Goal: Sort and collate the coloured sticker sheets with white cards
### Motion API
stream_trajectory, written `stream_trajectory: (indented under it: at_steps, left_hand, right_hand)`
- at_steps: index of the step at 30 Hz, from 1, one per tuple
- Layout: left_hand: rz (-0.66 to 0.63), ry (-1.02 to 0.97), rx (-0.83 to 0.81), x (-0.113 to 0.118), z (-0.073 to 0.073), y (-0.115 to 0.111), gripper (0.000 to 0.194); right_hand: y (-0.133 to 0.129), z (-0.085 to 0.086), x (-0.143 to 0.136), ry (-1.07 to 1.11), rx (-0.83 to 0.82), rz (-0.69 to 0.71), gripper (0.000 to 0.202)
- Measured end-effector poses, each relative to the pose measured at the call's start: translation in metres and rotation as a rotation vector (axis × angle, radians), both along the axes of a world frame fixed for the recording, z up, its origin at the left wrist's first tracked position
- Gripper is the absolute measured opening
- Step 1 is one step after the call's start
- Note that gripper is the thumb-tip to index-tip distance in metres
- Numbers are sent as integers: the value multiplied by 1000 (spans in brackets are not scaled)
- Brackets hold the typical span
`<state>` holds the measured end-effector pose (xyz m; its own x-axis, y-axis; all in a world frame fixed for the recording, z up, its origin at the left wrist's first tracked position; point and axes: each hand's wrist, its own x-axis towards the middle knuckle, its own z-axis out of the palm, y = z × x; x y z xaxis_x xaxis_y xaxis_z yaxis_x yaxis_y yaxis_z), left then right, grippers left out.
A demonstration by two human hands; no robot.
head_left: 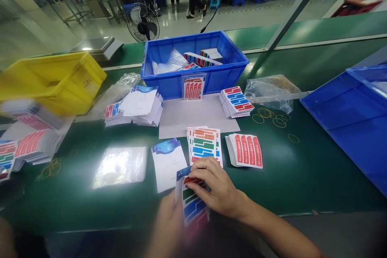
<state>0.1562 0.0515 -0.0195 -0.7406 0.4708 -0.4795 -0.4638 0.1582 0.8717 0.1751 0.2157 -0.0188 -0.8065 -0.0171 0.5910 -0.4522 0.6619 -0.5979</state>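
Observation:
My left hand [167, 219], partly blurred, grips a blue-and-white leaflet [179, 188] near the table's front edge. A sheet of coloured stickers [193, 205] lies against that leaflet, and my right hand [217, 189] pinches it near its top edge. Just beyond my right fingers is a loose pile of similar sticker sheets [207, 143]. To its left lie a few more leaflets [169, 165]. A stack of red-and-white label sheets [246, 151] marked "Max Level" and "Min Level" sits to the right. Clear plastic bags [121, 165] lie flat at the left, reflecting light.
Behind stands a blue bin [193, 54] holding packs, with a bagged sample [193, 88] at its front. Leaflet stacks [142, 107], a sticker stack [237, 100] and rubber bands [272, 117] surround the grey sheet [172, 119]. A yellow bin [60, 84] and blue bin [347, 109] flank the table.

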Motion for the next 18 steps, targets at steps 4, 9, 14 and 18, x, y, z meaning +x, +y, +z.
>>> stream_trajectory:
  at_steps: [4,9,14,18]
  left_hand:
    - [-9,-5,-6,0,0,-1,45]
    - [-43,-29,-16,-2,-2,-1,46]
    - [-74,77,-31,-5,-9,-4,45]
    - [74,-65,34,-8,-12,-4,39]
  right_hand:
    - [-1,-3,0,53,35,-24,12]
    - [-2,-5,0,30,26,-19,11]
    - [-3,-4,3,-60,-13,22,3]
    - [-4,-1,5,11,46,67,5]
